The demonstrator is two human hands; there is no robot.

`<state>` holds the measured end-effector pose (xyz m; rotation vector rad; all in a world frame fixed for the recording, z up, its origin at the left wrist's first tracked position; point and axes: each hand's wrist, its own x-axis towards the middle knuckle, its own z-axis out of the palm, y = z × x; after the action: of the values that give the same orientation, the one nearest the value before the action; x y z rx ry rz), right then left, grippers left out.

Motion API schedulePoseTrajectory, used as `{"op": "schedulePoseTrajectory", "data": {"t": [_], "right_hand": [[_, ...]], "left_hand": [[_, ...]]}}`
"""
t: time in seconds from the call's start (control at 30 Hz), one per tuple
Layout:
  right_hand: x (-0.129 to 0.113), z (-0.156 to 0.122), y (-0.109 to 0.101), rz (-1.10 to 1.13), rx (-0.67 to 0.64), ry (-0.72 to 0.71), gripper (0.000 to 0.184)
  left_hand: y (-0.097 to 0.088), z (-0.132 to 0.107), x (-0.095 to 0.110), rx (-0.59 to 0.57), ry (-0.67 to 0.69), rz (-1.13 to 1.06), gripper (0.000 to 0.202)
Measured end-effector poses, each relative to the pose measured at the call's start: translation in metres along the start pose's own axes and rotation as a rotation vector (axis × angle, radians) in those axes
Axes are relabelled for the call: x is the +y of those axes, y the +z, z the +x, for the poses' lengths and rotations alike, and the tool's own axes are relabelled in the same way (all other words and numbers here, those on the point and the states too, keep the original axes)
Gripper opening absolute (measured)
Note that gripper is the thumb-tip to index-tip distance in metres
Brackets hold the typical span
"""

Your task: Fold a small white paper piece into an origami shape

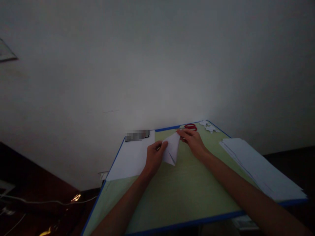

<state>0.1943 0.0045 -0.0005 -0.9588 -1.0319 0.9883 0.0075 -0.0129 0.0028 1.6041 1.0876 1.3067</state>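
Between my two hands is a folded sheet of white paper point(172, 147), raised a little over the green tabletop, with a slit-like fold line near its lower point. My left hand point(155, 154) pinches its left edge, thumb on top. At the paper's upper right corner, the fingertips of my right hand point(191, 139) are closed on it. Just behind my right hand lie red-handled scissors point(190, 127).
A white sheet point(130, 160) covers the table's left part, with a dark blurred object point(136, 135) at its back. Several small folded paper pieces point(209, 127) lie at the back right. A paper stack point(261, 167) lies along the right edge. The table point(192, 193) has blue edging and meets a wall.
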Motion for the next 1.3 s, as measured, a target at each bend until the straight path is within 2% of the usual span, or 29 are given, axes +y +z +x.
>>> {"op": "schedulePoseTrajectory", "data": {"t": [0.27, 0.43, 0.5, 0.73, 0.93, 1.1, 1.3], "right_hand": [[-0.006, -0.001, 0.000, -0.057, -0.015, -0.033, 0.040], [-0.008, -0.006, 0.002, -0.097, -0.165, -0.017, 0.037], [-0.004, -0.004, 0.001, -0.088, -0.176, -0.039, 0.034], [0.003, 0.000, 0.004, -0.033, -0.153, -0.032, 0.035], [0.003, -0.003, 0.006, 0.000, -0.039, -0.048, 0.034], [0.008, -0.002, 0.004, -0.017, -0.021, -0.053, 0.030], [0.007, 0.000, 0.004, 0.017, 0.076, -0.040, 0.032]], "left_hand": [[-0.002, 0.001, 0.001, 0.022, 0.013, 0.029, 0.037], [-0.003, 0.002, 0.001, 0.040, 0.029, 0.021, 0.037], [-0.003, 0.002, 0.001, 0.042, 0.028, 0.021, 0.037], [-0.005, 0.004, -0.004, 0.031, 0.014, 0.018, 0.038], [-0.002, 0.001, -0.002, 0.012, 0.002, 0.023, 0.040], [-0.001, 0.001, -0.005, 0.001, -0.027, -0.013, 0.041], [-0.001, 0.001, -0.006, -0.002, -0.018, 0.000, 0.041]]}}
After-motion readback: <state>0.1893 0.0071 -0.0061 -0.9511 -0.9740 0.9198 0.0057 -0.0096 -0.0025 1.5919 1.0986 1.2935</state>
